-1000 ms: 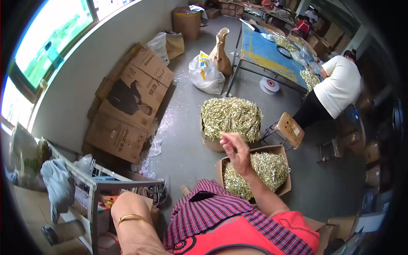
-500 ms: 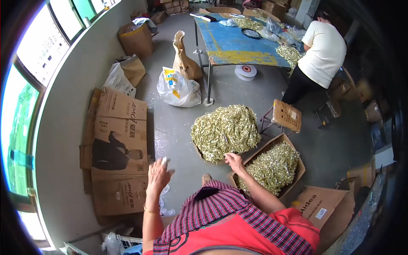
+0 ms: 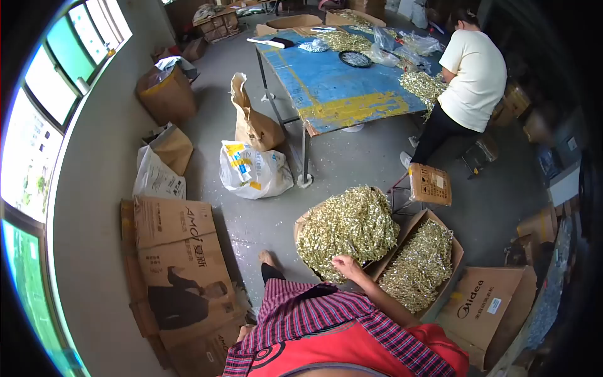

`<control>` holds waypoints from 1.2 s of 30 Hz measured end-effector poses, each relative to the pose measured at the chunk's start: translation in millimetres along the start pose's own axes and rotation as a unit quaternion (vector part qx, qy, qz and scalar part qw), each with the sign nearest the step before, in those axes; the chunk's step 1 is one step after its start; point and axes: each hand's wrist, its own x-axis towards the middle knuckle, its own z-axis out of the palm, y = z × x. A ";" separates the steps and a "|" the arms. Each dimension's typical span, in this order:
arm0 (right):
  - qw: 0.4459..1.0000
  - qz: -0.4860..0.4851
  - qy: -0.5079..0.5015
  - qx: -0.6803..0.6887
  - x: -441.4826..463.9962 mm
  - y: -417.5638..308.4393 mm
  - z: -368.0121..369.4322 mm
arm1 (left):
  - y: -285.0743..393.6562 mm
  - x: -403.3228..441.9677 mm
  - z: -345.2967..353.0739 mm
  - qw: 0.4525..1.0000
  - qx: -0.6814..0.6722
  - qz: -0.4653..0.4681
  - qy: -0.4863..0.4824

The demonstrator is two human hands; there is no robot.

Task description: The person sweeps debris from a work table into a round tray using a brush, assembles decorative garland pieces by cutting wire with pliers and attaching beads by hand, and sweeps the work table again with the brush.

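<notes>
Just beyond the right hand [image 3: 346, 267], its fingers [image 3: 340, 261] curled, grip unclear: heaped gold tinsel [image 3: 347, 223]

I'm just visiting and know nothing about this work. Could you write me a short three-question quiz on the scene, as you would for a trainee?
1. Which is the person's right hand nearer: the left gold heap or the right gold heap?
2. What is the main colour of the tabletop?
A) Red
B) Blue
C) White
3. Fill in the blank: the large Latin lettering on the cardboard at lower right reads ____.

Key: 1. The left gold heap. 2. B. 3. Midea.
</notes>
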 end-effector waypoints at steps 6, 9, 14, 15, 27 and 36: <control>0.991 0.123 -0.009 -0.046 90.4 -58.2 39.9 | 246.2 94.2 -149.7 0.928 0.223 0.298 0.031; 0.997 0.075 0.005 -0.012 138.6 -78.6 57.9 | 350.5 152.0 -201.9 0.967 0.061 0.242 0.057; 0.995 0.094 -0.012 0.007 185.6 -114.5 52.8 | 488.8 205.6 -241.7 0.936 0.085 0.299 0.163; 0.996 0.087 -0.011 0.002 193.2 -108.4 49.0 | 507.2 216.8 -236.9 0.940 0.024 0.302 0.155; 0.880 0.196 0.325 0.286 428.2 -106.2 -104.7 | 508.4 232.9 -214.1 0.800 0.335 0.478 -0.142; 0.852 0.247 0.351 0.300 519.9 -77.2 -160.7 | 902.9 250.0 -140.0 0.744 0.425 0.503 -0.113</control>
